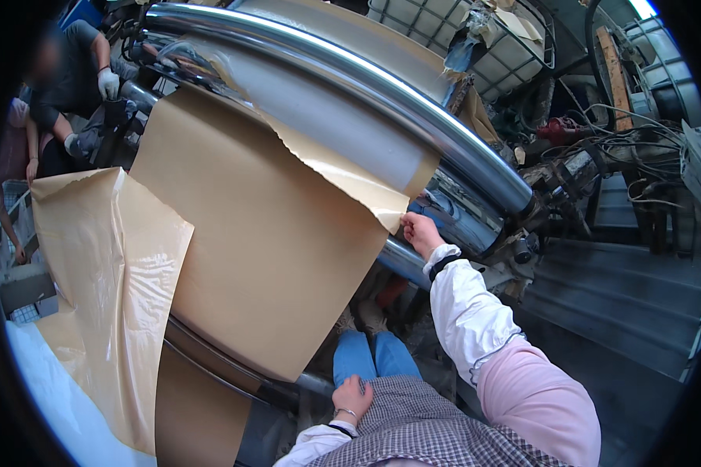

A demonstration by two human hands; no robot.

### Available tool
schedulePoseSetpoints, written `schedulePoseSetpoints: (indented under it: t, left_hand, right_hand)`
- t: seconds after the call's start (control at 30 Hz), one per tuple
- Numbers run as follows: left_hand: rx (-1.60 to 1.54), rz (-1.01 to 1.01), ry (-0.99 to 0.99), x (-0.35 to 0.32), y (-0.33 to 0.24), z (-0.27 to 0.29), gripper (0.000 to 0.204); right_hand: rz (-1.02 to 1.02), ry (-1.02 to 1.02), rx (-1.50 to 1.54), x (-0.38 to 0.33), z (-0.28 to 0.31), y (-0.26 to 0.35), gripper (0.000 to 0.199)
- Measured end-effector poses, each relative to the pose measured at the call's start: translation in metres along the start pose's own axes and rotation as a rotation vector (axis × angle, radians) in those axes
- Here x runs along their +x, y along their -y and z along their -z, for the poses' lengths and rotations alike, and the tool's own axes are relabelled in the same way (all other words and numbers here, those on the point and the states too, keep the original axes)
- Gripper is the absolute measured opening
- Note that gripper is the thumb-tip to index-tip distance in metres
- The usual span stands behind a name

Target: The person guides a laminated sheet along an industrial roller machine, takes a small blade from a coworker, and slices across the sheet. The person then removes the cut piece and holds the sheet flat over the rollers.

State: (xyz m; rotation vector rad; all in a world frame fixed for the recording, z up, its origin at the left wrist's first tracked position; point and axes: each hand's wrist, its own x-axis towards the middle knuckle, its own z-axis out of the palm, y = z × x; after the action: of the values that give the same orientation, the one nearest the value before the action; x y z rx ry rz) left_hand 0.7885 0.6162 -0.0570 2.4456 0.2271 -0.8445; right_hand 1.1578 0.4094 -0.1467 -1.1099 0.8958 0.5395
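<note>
Hanging creased at nine o'clock, a glossy sheet (144,272) sits next to pale blue plastic (58,389) at eight. At ten o'clock, a co-worker (58,103) in a dark shirt wears white gloves (108,84). Left of the middle, brown paper (249,233) spreads wide, its ragged upper edge running from eleven o'clock down to just right of centre. At six o'clock, the left hand (354,398) rests against a checked apron (401,405), fingers bent; I cannot tell whether they grip anything. Beyond the paper, a shiny metal roller (436,124) slants from eleven o'clock toward three. Just right of centre, the right hand (422,232) pinches the brown paper's corner, its fingers closed on it. A caged white tank (506,78) stands at half past one, and tangled cables (654,160) hang between two and three.
</note>
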Motion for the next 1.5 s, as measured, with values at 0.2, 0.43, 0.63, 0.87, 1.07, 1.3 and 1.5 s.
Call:
schedulePoseSetpoints:
  t: [0.2, 0.43, 0.63, 0.87, 1.07, 1.3, 1.5]
  left_hand:
    - [-0.621, -0.026, -0.307, 0.130, -0.030, 0.026, 0.017]
    - [-1.467, 0.150, -0.077, 0.281, -0.120, 0.064, 0.029]
    - [-1.653, 0.182, -0.018, 0.298, -0.150, 0.076, 0.020]
    - [-1.653, 0.294, -0.065, 0.310, -0.153, 0.067, 0.014]
    - [-1.685, 0.255, -0.093, 0.317, -0.138, 0.072, 0.011]
    - [-1.759, 0.170, -0.096, 0.321, -0.136, 0.079, 0.010]
    - [-1.707, 0.151, -0.014, 0.323, -0.133, 0.086, 0.007]
  right_hand:
    - [-0.146, -0.036, 0.097, 0.005, 0.006, 0.027, 0.013]
    - [-0.176, -0.014, 0.136, 0.004, 0.007, 0.024, 0.014]
    - [-0.176, 0.027, 0.199, 0.003, 0.009, 0.006, 0.012]
    - [-0.141, 0.046, 0.246, 0.001, 0.007, -0.004, 0.009]
    - [-0.135, -0.160, 0.350, 0.022, 0.030, -0.035, 0.014]
    - [0.005, -0.264, 0.810, 0.082, 0.018, -0.084, 0.004]
    - [-0.020, -0.117, 1.035, 0.105, 0.003, -0.086, 0.005]
